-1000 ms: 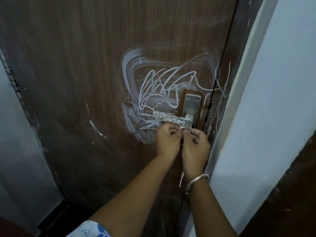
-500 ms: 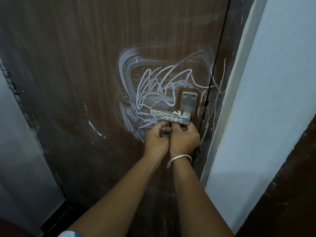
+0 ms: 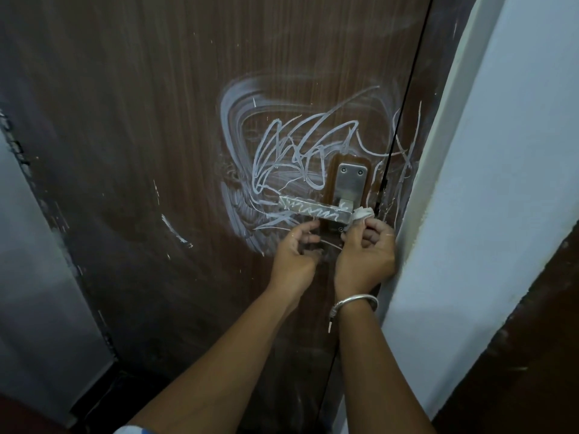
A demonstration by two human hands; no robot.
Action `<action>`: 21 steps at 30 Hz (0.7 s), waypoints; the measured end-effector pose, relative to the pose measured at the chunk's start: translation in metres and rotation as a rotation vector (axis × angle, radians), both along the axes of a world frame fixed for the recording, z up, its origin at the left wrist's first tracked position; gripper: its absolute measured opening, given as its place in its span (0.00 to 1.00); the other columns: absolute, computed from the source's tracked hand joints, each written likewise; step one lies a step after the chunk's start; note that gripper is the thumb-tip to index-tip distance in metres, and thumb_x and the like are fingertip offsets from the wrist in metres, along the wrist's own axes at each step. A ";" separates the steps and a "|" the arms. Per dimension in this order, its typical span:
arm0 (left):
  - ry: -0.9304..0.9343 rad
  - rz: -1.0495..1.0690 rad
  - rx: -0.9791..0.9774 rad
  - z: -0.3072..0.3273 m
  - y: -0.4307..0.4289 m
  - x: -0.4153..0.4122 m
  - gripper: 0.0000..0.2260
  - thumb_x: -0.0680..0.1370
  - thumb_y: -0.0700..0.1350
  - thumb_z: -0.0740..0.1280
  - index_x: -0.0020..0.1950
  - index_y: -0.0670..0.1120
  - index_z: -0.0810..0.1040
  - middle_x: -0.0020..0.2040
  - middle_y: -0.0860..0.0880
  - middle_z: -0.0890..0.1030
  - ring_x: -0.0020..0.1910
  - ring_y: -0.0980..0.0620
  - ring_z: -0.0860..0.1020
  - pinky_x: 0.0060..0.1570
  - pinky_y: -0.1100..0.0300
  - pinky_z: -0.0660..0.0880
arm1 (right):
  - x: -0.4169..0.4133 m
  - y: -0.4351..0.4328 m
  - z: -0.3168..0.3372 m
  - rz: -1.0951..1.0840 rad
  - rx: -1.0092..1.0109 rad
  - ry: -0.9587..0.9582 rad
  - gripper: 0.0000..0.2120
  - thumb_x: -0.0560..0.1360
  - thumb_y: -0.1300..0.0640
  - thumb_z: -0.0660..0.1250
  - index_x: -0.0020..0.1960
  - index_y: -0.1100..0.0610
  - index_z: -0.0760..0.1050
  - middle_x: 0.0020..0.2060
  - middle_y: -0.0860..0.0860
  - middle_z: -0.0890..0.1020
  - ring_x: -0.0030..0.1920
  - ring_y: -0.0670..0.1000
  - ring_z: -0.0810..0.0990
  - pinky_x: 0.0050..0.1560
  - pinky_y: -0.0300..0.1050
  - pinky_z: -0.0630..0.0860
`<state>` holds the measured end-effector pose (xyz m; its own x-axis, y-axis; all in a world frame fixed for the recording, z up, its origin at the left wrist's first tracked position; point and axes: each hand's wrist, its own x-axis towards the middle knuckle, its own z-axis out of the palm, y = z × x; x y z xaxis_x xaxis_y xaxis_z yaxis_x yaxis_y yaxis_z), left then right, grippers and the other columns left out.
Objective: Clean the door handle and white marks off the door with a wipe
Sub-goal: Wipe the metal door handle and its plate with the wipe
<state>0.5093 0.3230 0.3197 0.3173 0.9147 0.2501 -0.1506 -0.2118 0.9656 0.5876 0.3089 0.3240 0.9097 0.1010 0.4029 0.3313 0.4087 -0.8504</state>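
Pinching a crumpled white wipe (image 3: 362, 213) between thumb and fingertips, the right grip (image 3: 365, 255) is held at the right end of the door handle (image 3: 308, 210). There the wipe is laid against the lever's corner, just below the steel backplate (image 3: 351, 182). A silver bangle (image 3: 355, 303) is worn on that wrist. The left grip (image 3: 294, 255) is seen just beside it, under the lever, its fingers loosely curled with nothing held in them. White zigzag lines are drawn along the lever's face. White marks (image 3: 282, 151), scribbles ringed by broad smears, are spread over the brown door (image 3: 125, 120) above and left of the handle, and some cross the gap at the door's edge. A pale wall (image 3: 507, 151) is seen to the right.
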 end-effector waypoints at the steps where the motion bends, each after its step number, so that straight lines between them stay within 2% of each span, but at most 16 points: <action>1: -0.002 0.001 -0.011 0.000 0.000 0.000 0.21 0.74 0.28 0.62 0.62 0.48 0.74 0.46 0.53 0.77 0.35 0.66 0.75 0.36 0.72 0.72 | 0.000 -0.001 0.000 -0.011 -0.010 -0.041 0.04 0.72 0.65 0.68 0.47 0.62 0.78 0.40 0.59 0.81 0.36 0.58 0.81 0.40 0.54 0.80; 4: -0.008 0.000 -0.031 -0.002 -0.001 0.000 0.20 0.74 0.28 0.62 0.61 0.47 0.74 0.45 0.52 0.76 0.40 0.60 0.74 0.38 0.73 0.73 | 0.000 -0.002 0.000 -0.047 -0.001 -0.150 0.07 0.69 0.68 0.71 0.47 0.66 0.80 0.46 0.54 0.76 0.33 0.50 0.79 0.37 0.30 0.76; 6: -0.004 -0.003 -0.027 -0.005 -0.004 0.000 0.20 0.74 0.27 0.61 0.61 0.44 0.74 0.45 0.51 0.76 0.40 0.59 0.74 0.37 0.73 0.73 | 0.000 -0.003 -0.001 -0.025 -0.019 -0.207 0.07 0.67 0.70 0.72 0.45 0.67 0.80 0.44 0.56 0.77 0.33 0.48 0.77 0.36 0.25 0.73; 9: -0.003 -0.003 -0.028 -0.009 -0.007 0.002 0.20 0.73 0.27 0.62 0.62 0.44 0.73 0.45 0.52 0.76 0.41 0.60 0.75 0.36 0.74 0.72 | 0.006 -0.003 -0.003 -0.052 -0.110 -0.251 0.04 0.66 0.70 0.72 0.41 0.66 0.80 0.39 0.61 0.79 0.33 0.49 0.76 0.36 0.25 0.70; 14: -0.018 0.006 -0.051 -0.008 -0.011 0.004 0.19 0.73 0.27 0.62 0.60 0.44 0.73 0.44 0.52 0.76 0.36 0.66 0.77 0.35 0.75 0.71 | 0.011 -0.008 -0.016 -0.018 -0.261 -0.206 0.03 0.67 0.65 0.72 0.39 0.64 0.79 0.39 0.61 0.80 0.33 0.54 0.79 0.37 0.40 0.73; 16: -0.013 0.006 -0.048 -0.009 -0.013 0.004 0.19 0.73 0.27 0.62 0.60 0.44 0.73 0.44 0.52 0.76 0.34 0.70 0.76 0.34 0.75 0.71 | 0.010 -0.011 -0.021 0.024 -0.271 -0.203 0.04 0.68 0.65 0.72 0.41 0.63 0.78 0.39 0.61 0.81 0.33 0.53 0.79 0.38 0.42 0.77; 19: -0.004 -0.005 -0.051 -0.009 -0.017 0.003 0.19 0.74 0.28 0.62 0.62 0.44 0.72 0.45 0.53 0.77 0.34 0.70 0.76 0.36 0.75 0.72 | 0.005 -0.014 -0.018 0.062 -0.147 -0.172 0.09 0.69 0.64 0.72 0.47 0.59 0.75 0.40 0.55 0.80 0.34 0.43 0.77 0.36 0.30 0.75; 21: -0.005 0.009 -0.048 -0.008 -0.018 0.002 0.19 0.74 0.29 0.62 0.60 0.46 0.73 0.45 0.53 0.77 0.36 0.69 0.76 0.37 0.75 0.72 | 0.005 -0.011 -0.014 0.089 -0.133 -0.193 0.11 0.70 0.64 0.71 0.51 0.59 0.75 0.42 0.53 0.79 0.36 0.44 0.77 0.37 0.30 0.75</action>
<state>0.5111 0.3048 0.3115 0.3078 0.9285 0.2076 -0.1536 -0.1668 0.9739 0.5922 0.2982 0.3102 0.8022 0.2409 0.5463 0.4606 0.3325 -0.8230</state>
